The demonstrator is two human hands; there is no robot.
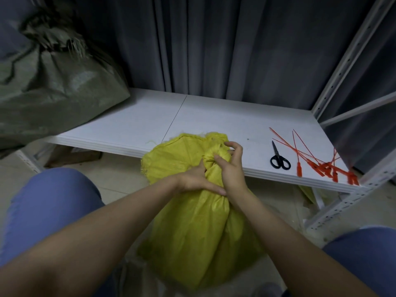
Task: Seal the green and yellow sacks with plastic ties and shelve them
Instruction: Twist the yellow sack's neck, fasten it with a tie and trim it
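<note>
Dim, even light with soft shadows; wide-angle bending at the edges and slight blur throughout.

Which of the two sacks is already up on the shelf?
The green sack, resting at the left of the shelf; the yellow sack sits lower, in front of its edge.

person at the shelf | left hand (199,179), right hand (232,168): both bare | left forearm (102,228), right forearm (295,239): bare along all that shows, 2 rounded arms widening toward the viewer | left knee (49,206), right knee (364,254): both covered in plain mid-blue cloth, smooth and matte | trousers or shorts: cannot tell
</note>
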